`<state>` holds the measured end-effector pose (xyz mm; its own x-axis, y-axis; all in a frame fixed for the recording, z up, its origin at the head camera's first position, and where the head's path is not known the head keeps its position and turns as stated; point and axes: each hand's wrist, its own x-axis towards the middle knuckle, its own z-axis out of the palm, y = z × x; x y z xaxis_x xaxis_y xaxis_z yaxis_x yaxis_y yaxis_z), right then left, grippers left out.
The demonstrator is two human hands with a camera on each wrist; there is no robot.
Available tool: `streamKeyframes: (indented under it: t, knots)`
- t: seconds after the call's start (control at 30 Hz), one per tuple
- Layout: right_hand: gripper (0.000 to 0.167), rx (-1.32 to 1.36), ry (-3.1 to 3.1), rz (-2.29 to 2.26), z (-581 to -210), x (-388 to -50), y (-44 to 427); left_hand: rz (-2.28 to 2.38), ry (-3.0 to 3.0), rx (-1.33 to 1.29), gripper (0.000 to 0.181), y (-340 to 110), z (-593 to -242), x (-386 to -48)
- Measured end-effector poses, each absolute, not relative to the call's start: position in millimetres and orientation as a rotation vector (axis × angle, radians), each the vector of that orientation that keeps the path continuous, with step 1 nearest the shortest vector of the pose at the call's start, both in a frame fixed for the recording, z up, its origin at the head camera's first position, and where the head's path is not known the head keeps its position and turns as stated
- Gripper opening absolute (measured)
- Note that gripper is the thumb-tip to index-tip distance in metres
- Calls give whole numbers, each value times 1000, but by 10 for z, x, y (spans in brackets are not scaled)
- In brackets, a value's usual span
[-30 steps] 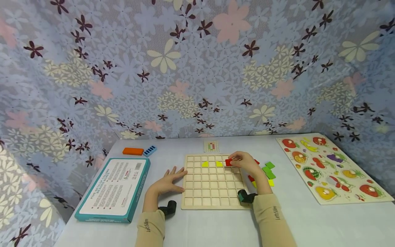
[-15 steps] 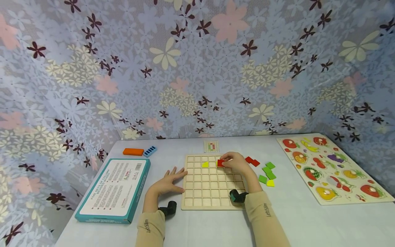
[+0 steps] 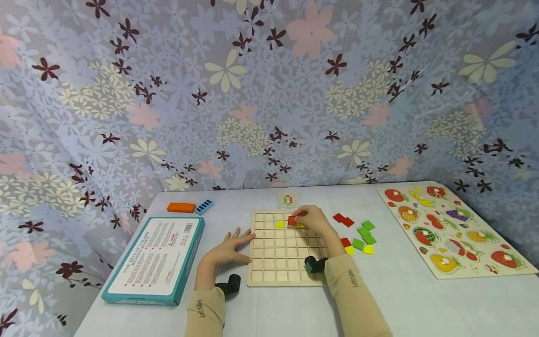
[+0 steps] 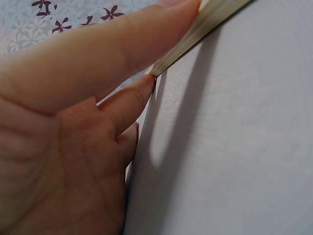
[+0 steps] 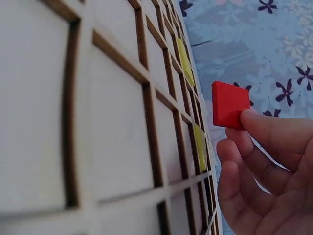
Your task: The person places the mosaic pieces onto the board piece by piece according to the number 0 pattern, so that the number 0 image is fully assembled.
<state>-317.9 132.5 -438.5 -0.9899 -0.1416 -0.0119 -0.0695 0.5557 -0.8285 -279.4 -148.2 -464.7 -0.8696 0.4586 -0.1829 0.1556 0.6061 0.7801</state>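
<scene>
cloth (image 3: 269, 112) faces us; our left hand (image 3: 225, 250), fingers spread, touches the board (image 3: 269, 263); our right hand (image 3: 315, 219) pinches a tile (image 3: 291, 220), which a slack grip could drop.

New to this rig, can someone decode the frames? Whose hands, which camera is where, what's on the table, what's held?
No robot: one person's two bare hands. The wide picture comes from a head camera looking forward and down; the two close-ups come from cameras on each wrist.

On the table lies a gridded wooden board with two yellow tiles in it. Right of it are loose green tiles, plus red and yellow ones, then a fruit puzzle. Left is a teal-edged box.

The right hand pinches a red tile above the board. The left hand, fingers spread, touches the board's left edge.
</scene>
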Motion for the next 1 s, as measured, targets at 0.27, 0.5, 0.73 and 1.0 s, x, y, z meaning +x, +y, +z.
streamKeyframes:
  t: [0.27, 0.5, 0.73, 1.0]
  knots:
    - [7, -240, 2748, -1329, -4396, -3263, 1248, 1132, 2470, 486, 78, -1484, -4651, -2807]
    - [5, -260, 2791, -1245, -4421, -3308, 1231, 1145, 2474, 447, 79, -1472, -4635, -2799]
    - [4, -239, 2804, -1184, -4421, -3315, 1231, 1150, 2481, 439, 78, -1463, -4627, -2787]
    - [12, -203, 2799, -1112, -4406, -3309, 1224, 1151, 2483, 431, 78, -1467, -4633, -2789]
